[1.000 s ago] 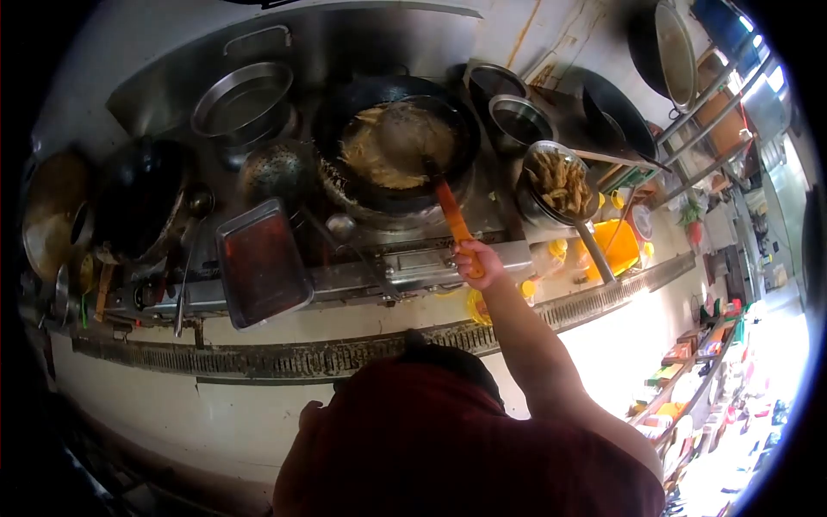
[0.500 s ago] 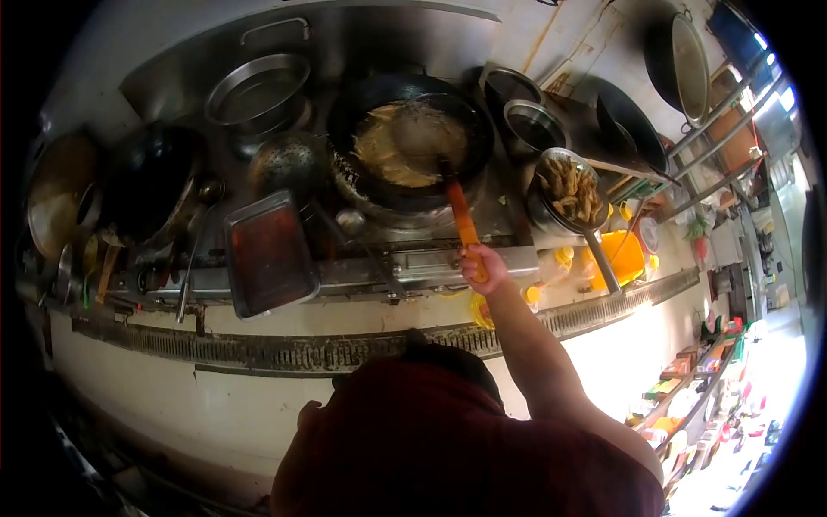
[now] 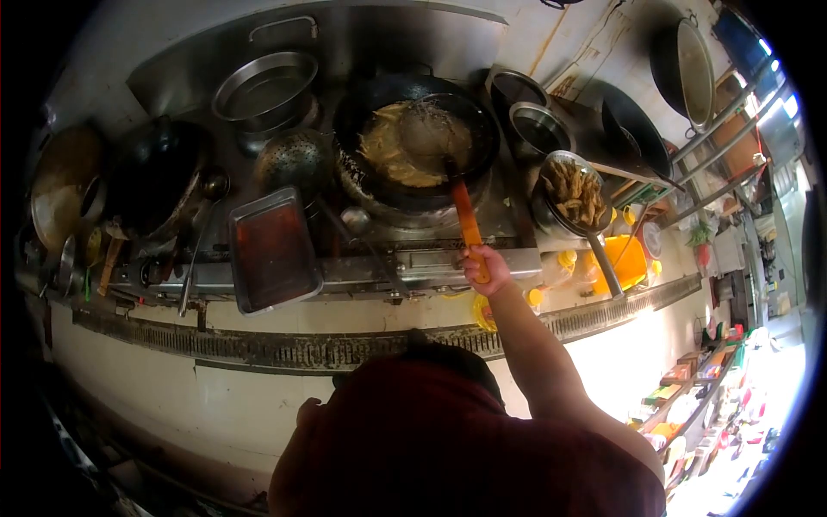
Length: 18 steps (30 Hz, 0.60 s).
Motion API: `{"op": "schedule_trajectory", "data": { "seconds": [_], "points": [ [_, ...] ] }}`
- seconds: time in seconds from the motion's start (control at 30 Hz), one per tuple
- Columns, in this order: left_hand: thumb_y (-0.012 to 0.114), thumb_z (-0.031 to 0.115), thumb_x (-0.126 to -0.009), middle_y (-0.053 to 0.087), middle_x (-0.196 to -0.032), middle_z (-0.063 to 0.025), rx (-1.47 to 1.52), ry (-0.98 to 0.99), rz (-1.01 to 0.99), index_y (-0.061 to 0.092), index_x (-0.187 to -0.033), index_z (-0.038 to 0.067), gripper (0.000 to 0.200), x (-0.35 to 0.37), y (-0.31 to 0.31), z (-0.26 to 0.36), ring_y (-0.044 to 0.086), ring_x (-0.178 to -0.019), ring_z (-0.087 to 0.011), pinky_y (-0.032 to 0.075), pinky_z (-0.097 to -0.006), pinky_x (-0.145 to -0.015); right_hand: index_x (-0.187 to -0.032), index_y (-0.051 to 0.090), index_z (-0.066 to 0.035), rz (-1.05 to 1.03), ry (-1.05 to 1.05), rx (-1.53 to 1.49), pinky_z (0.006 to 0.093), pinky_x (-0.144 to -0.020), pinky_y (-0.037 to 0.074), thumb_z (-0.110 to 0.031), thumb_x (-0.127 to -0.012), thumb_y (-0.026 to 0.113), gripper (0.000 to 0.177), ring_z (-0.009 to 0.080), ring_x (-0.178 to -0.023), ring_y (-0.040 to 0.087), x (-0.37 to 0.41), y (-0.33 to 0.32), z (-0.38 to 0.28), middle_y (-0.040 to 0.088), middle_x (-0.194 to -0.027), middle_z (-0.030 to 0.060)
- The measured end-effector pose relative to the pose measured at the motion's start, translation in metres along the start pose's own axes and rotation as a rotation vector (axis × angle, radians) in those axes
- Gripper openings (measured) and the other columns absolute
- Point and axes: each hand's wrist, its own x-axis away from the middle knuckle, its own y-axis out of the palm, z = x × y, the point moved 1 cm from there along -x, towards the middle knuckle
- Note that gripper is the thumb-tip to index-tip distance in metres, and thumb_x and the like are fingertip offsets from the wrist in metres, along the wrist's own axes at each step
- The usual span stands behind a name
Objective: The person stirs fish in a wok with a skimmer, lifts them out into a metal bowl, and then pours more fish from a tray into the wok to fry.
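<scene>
My right hand [image 3: 488, 270] is closed around the orange handle of a skimmer [image 3: 467, 226], gripping it near its end. The skimmer's round mesh head lies in a black wok [image 3: 345, 153] on the stove, over the right part of the pale strips of food [image 3: 392, 155] in the cooking liquid. At the left side of my body a small part of my left hand [image 3: 308, 412] seems to show, dark and mostly hidden, so its fingers cannot be made out.
Right of the wok, a strainer holding browned fried pieces [image 3: 573, 194] rests on a pot. A metal tray [image 3: 274, 250] and a perforated ladle [image 3: 293, 159] sit to the left. Further left are a ladle [image 3: 205, 233] and another wok [image 3: 155, 181]. A yellow container [image 3: 622, 261] stands at right.
The whole view has shifted slightly to the right. My right hand keeps its grip, and the skimmer stays in nearly the same place in the wok.
</scene>
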Motion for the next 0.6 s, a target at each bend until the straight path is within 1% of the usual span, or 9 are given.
{"op": "schedule_trajectory", "data": {
  "seconds": [0.1, 0.2, 0.27, 0.37, 0.4, 0.43, 0.47, 0.53, 0.6],
  "points": [
    [0.054, 0.016, -0.08, 0.062, -0.088, -0.0153, -0.007, -0.035, 0.027, 0.054, -0.099, 0.0, 0.025, 0.008, -0.005, 0.005, 0.059, -0.081, -0.0219, 0.047, -0.0337, -0.073, -0.094, 0.048, -0.003, -0.008, -0.011, 0.014, 0.0209, -0.044, 0.037, -0.012, -0.081, 0.053, 0.017, 0.0115, -0.055, 0.044, 0.0, 0.0, 0.0, 0.054, -0.078, 0.0062],
    [0.059, 0.017, -0.077, 0.062, -0.09, -0.0159, 0.278, 0.006, 0.046, 0.054, -0.099, 0.001, 0.027, 0.009, -0.005, 0.007, 0.059, -0.082, -0.024, 0.048, -0.0347, -0.072, -0.093, 0.048, -0.002, 0.013, -0.018, 0.029, 0.021, -0.044, 0.037, -0.011, -0.081, 0.053, 0.016, 0.0115, -0.055, 0.044, 0.0, 0.001, 0.0, 0.054, -0.077, 0.0063],
    [0.058, 0.023, -0.078, 0.061, -0.093, -0.0169, -0.037, -0.018, 0.052, 0.055, -0.098, 0.002, 0.03, 0.005, -0.003, 0.006, 0.059, -0.086, -0.0273, 0.047, -0.0363, -0.076, -0.093, 0.048, -0.003, 0.017, 0.0, 0.04, 0.021, -0.044, 0.037, -0.011, -0.08, 0.053, 0.016, 0.0116, -0.055, 0.045, -0.001, -0.002, -0.001, 0.054, -0.076, 0.0061],
    [0.056, 0.028, -0.078, 0.06, -0.097, -0.0158, -0.013, -0.01, 0.157, 0.057, -0.098, 0.004, 0.032, 0.027, -0.017, 0.029, 0.058, -0.092, -0.0296, 0.046, -0.0375, -0.081, -0.093, 0.05, -0.004, 0.066, -0.015, 0.039, 0.0209, -0.044, 0.037, -0.01, -0.079, 0.053, 0.016, 0.0113, -0.054, 0.045, 0.001, -0.005, -0.002, 0.054, -0.075, 0.0059],
    [0.055, 0.031, -0.076, 0.06, -0.101, -0.0142, -0.3, 0.251, 0.077, 0.058, -0.099, 0.006, 0.034, 0.036, -0.026, 0.035, 0.056, -0.097, -0.0295, 0.043, -0.0365, -0.086, -0.094, 0.05, -0.004, 0.054, 0.013, 0.006, 0.0209, -0.043, 0.037, -0.01, -0.079, 0.053, 0.016, 0.0111, -0.054, 0.045, 0.001, -0.003, -0.002, 0.054, -0.074, 0.0058],
    [0.056, 0.031, -0.076, 0.059, -0.104, -0.013, -0.014, 0.069, 0.225, 0.059, -0.099, 0.007, 0.034, 0.04, -0.022, 0.038, 0.055, -0.098, -0.0295, 0.044, -0.0362, -0.085, -0.095, 0.051, -0.004, 0.042, 0.046, -0.027, 0.0208, -0.043, 0.037, -0.01, -0.079, 0.053, 0.016, 0.0109, -0.054, 0.046, 0.0, -0.003, -0.002, 0.054, -0.074, 0.0058],
    [0.054, 0.031, -0.076, 0.058, -0.105, -0.0134, 0.089, -0.069, 0.217, 0.06, -0.098, 0.007, 0.033, 0.054, -0.031, 0.054, 0.054, -0.099, -0.0299, 0.045, -0.0371, -0.084, -0.097, 0.051, -0.005, 0.047, 0.039, 0.0, 0.0205, -0.042, 0.037, -0.01, -0.081, 0.051, 0.018, 0.01, -0.053, 0.045, -0.003, -0.01, -0.003, 0.054, -0.076, 0.0061],
    [0.055, 0.031, -0.074, 0.059, -0.104, -0.0138, 0.087, 0.049, 0.176, 0.059, -0.1, 0.006, 0.036, 0.061, -0.038, 0.057, 0.055, -0.098, -0.0309, 0.045, -0.0381, -0.084, -0.1, 0.052, -0.005, 0.044, 0.051, 0.03, 0.0202, -0.042, 0.036, -0.011, -0.082, 0.05, 0.019, 0.0091, -0.053, 0.044, -0.007, -0.016, -0.002, 0.054, -0.077, 0.0065],
    [0.055, 0.03, -0.074, 0.059, -0.105, -0.0136, 0.524, 0.039, 0.169, 0.059, -0.1, 0.006, 0.036, -0.012, 0.03, -0.024, 0.055, -0.097, -0.0308, 0.044, -0.0382, -0.085, -0.112, 0.049, -0.007, 0.027, -0.004, 0.054, 0.0199, -0.042, 0.035, -0.01, -0.083, 0.048, 0.029, 0.0091, -0.055, 0.044, -0.003, -0.005, -0.001, 0.054, -0.078, 0.0063]
  ]
}}
